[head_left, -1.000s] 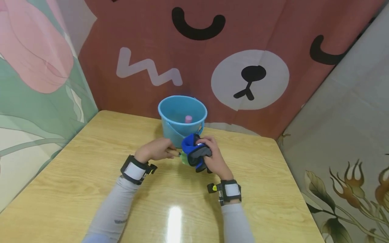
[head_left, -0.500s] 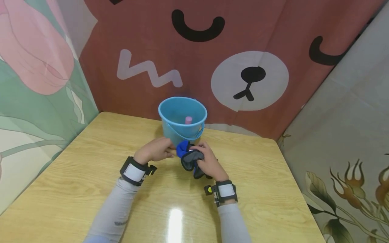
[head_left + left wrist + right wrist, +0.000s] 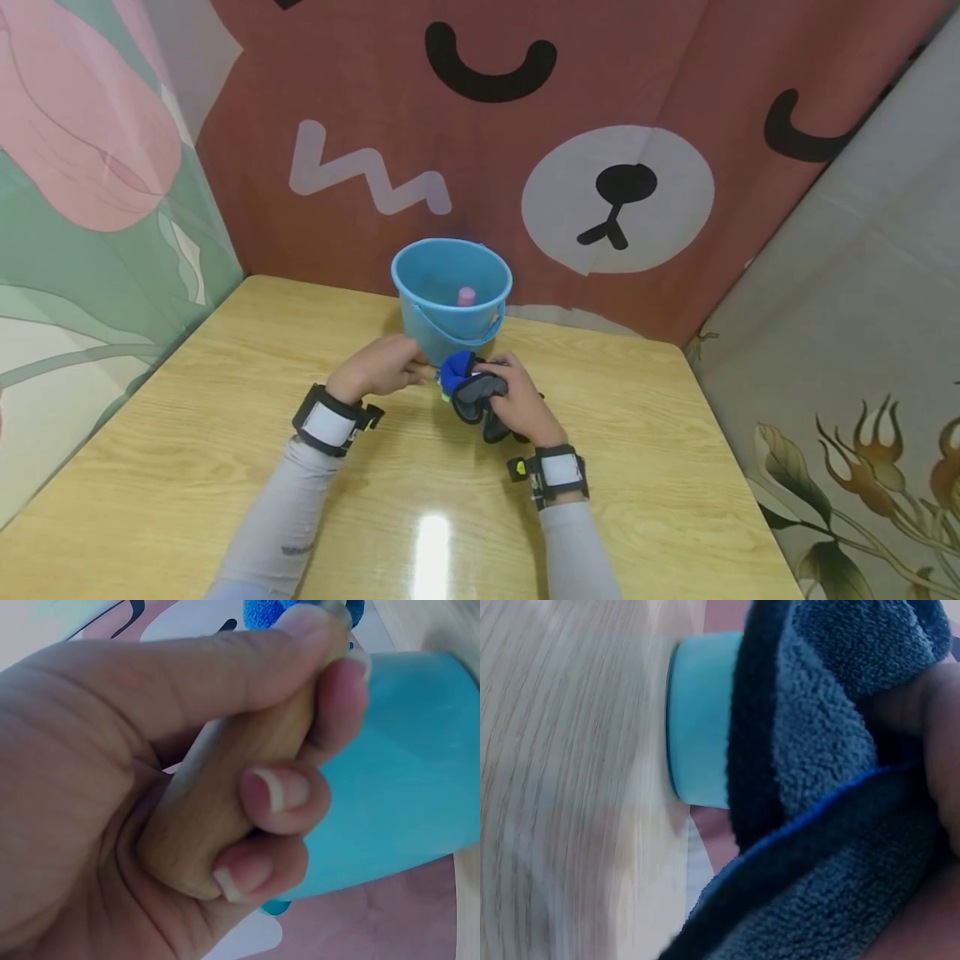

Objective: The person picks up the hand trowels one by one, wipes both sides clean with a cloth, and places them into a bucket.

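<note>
Shifted slightly left since 1 s ago: right hand (image 3: pixel 521 407), fingers curled round blue-grey cloth (image 3: pixel 472 390) bunched over tool's far end. Left hand (image 3: pixel 378 369) wrapped tight round wooden handle (image 3: pixel 225 795). Both just in front of blue bucket (image 3: pixel 423 321) on wooden table (image 3: pixel 187 433).

Even, bright indoor light falls from overhead; a white glare patch sits on the glossy pale wooden counter (image 3: pixel 431 542) near the lower edge; shadows beneath the hands are soft and short; the head view bows at its edges; both wrist views are close, soft-focused, the right one streaked with blur.
</note>
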The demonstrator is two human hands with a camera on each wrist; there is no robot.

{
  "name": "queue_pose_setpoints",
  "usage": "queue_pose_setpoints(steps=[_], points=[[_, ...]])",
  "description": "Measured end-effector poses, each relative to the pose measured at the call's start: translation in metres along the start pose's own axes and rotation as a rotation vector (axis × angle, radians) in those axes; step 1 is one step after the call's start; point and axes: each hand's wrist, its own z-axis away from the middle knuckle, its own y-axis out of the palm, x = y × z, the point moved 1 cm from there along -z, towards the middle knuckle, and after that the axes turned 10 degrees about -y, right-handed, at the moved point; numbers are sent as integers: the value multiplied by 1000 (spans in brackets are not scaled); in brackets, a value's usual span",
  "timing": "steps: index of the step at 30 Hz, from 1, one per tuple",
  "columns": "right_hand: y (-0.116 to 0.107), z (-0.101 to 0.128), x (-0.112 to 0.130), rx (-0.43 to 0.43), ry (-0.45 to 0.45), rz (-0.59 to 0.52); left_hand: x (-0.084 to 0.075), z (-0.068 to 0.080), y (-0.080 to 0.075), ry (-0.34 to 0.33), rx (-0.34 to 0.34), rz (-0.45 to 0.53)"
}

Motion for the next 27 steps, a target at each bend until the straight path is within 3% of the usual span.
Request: queue_pose_setpoints(steps=[7, 27], points=[[0, 1, -3, -17, -22, 26, 3, 1, -3, -14, -11, -23], [-10, 5, -12, -4, 24, 83, 9, 5, -12, -31, -41, -8]])
